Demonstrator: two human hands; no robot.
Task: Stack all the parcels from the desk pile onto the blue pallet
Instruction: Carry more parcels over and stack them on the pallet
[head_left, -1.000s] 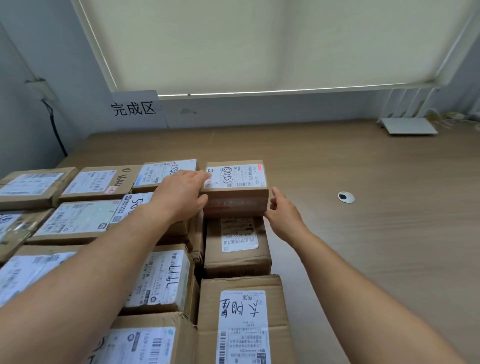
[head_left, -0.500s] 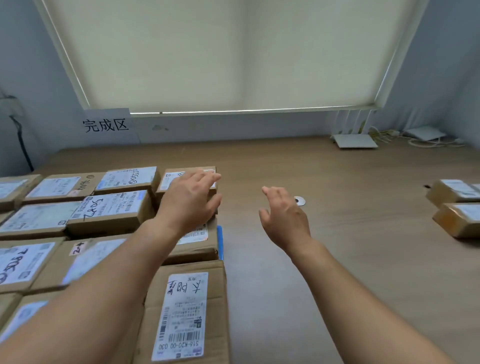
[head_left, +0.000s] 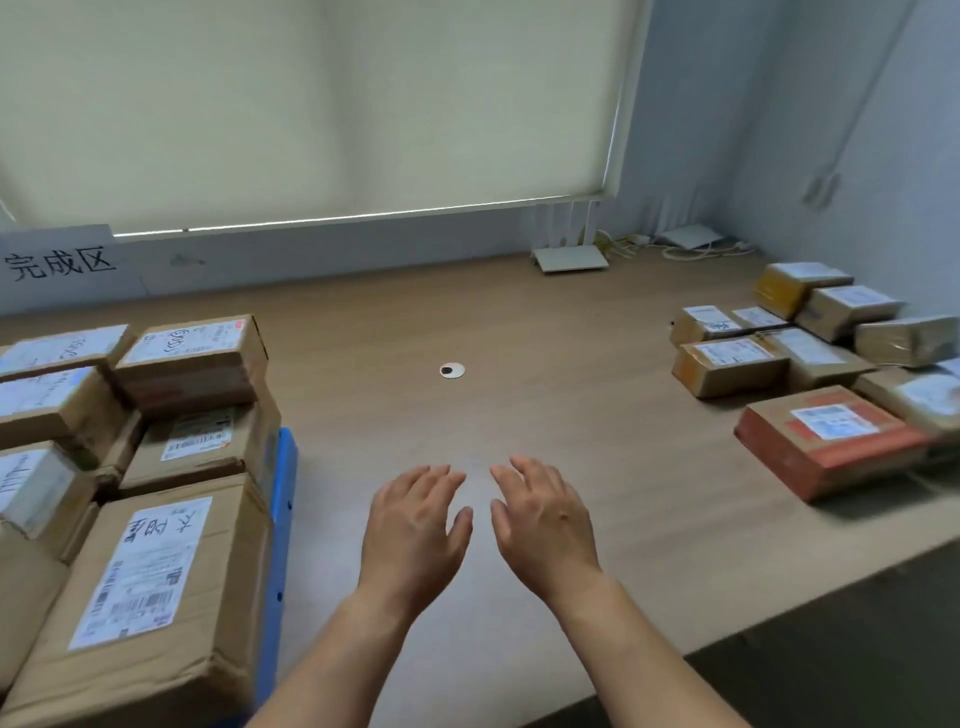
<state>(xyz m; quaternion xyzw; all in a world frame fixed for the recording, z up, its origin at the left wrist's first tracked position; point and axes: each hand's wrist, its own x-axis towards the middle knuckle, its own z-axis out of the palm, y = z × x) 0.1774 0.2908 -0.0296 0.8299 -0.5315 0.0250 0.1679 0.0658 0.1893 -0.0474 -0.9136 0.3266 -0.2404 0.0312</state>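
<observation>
Several brown cardboard parcels with white labels are stacked on the blue pallet (head_left: 283, 499) at the left; only its right edge shows. The top far-right one is a small labelled parcel (head_left: 195, 358). At the right of the desk lies the desk pile (head_left: 810, 358) of several parcels, with a red-orange flat parcel (head_left: 831, 441) nearest me. My left hand (head_left: 415, 525) and my right hand (head_left: 545, 519) hover side by side over the bare desk middle, fingers relaxed, holding nothing.
A small round cable grommet (head_left: 452, 370) sits mid-desk. A white router (head_left: 569, 254) and cables lie at the back by the wall. A paper sign (head_left: 60, 262) hangs at back left. The desk's front edge (head_left: 779, 618) runs diagonally at lower right.
Both hands let go of the small parcel on the pallet stack and drew back to the desk middle. The view swung right, bringing the desk pile into sight.
</observation>
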